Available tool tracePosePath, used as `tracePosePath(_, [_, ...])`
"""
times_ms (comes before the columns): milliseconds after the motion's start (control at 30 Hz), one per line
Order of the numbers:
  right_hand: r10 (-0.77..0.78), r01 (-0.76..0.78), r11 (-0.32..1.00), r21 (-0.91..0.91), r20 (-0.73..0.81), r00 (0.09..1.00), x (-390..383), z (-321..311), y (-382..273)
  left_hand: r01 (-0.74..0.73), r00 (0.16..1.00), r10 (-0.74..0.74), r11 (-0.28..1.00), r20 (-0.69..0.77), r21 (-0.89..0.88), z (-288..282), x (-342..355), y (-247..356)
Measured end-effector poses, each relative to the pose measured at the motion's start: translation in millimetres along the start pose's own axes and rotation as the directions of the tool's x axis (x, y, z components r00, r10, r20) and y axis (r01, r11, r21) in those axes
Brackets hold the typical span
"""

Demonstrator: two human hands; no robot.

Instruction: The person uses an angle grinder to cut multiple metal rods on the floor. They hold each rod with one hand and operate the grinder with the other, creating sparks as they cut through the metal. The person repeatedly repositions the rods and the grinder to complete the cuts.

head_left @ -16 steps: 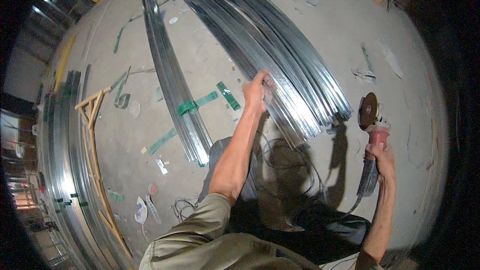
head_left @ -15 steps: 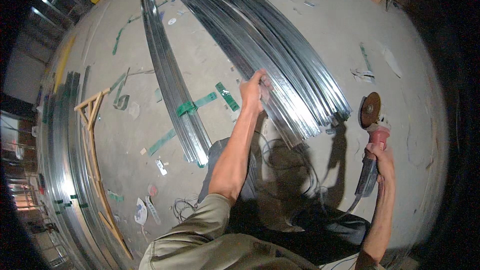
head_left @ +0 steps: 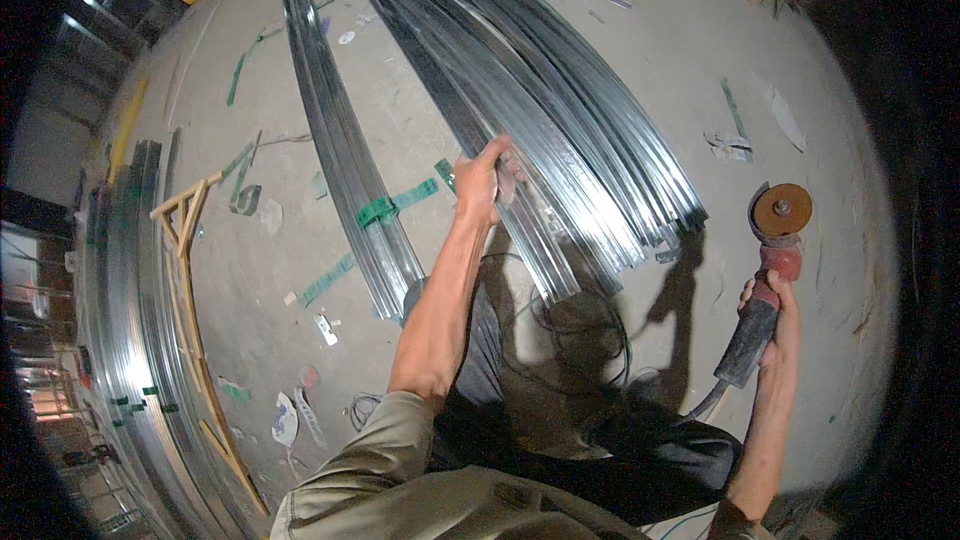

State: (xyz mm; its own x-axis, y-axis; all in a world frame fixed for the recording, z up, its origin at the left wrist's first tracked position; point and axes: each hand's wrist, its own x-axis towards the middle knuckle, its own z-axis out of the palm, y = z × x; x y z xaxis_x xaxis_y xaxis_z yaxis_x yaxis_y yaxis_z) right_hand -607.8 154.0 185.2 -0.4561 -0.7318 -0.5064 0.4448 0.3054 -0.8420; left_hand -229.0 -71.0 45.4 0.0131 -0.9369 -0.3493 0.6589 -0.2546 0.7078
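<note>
My left hand is closed around a galvanized metal channel at the left side of a large stack of metal channels. The near ends of the stack fan out toward me. On the right, my right hand grips an angle grinder with a red and black body. Its brown disc faces up, held off the floor and apart from the metal. Whether the disc spins I cannot tell.
A narrower bundle of channels, bound with green tape, lies to the left. Farther left are a wooden frame and more long profiles. A dark cable loops on the concrete floor. Tape scraps and litter are scattered about.
My left hand has drawn a channel left, away from the stack, opening a gap between their near ends. My right hand has moved the grinder slightly right and turned its disc toward me.
</note>
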Motion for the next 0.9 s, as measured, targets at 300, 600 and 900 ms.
tracePosePath(300, [-0.021,0.012,0.994,0.109,0.082,0.996,-22.5,22.1,-2.2,-0.016,0.996,-0.024,0.906,0.091,0.423,31.8,38.9,-57.1])
tracePosePath(600, [-0.069,0.086,0.976,0.201,-0.088,0.994,-38.5,3.9,4.2,-0.088,0.916,-0.225,0.693,0.331,0.715,42.1,58.4,-144.2])
tracePosePath(900, [0.005,-0.046,0.957,0.286,0.143,0.99,-23.6,-14.7,1.7,-0.391,0.92,0.105,0.223,0.376,0.893,-84.1,41.3,-50.8])
